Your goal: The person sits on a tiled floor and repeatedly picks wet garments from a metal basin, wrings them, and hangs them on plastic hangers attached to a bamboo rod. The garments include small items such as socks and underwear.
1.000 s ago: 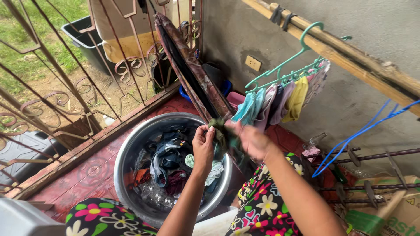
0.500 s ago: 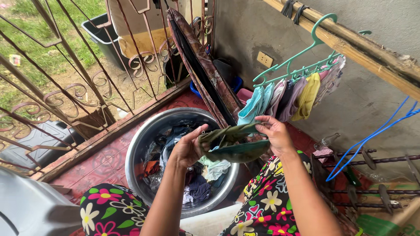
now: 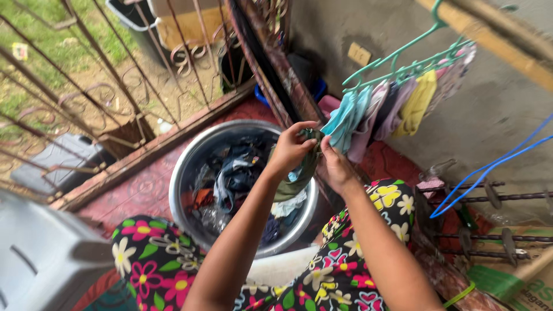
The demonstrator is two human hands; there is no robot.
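Head view: left hand (image 3: 290,148) and right hand (image 3: 334,167) both pinch a crumpled olive-green wet cloth (image 3: 295,175) above the round metal basin's (image 3: 183,173) far right rim, close beneath the teal plastic clip hanger (image 3: 403,63).

Shiny metal basin (image 3: 187,173), soft olive cloth (image 3: 294,181), matt green plastic hanger (image 3: 403,60).

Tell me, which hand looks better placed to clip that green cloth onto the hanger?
Probably the right hand: it sits nearer the teal hanger and its hung clothes. The left hand pinches the green cloth farther away, over the basin.
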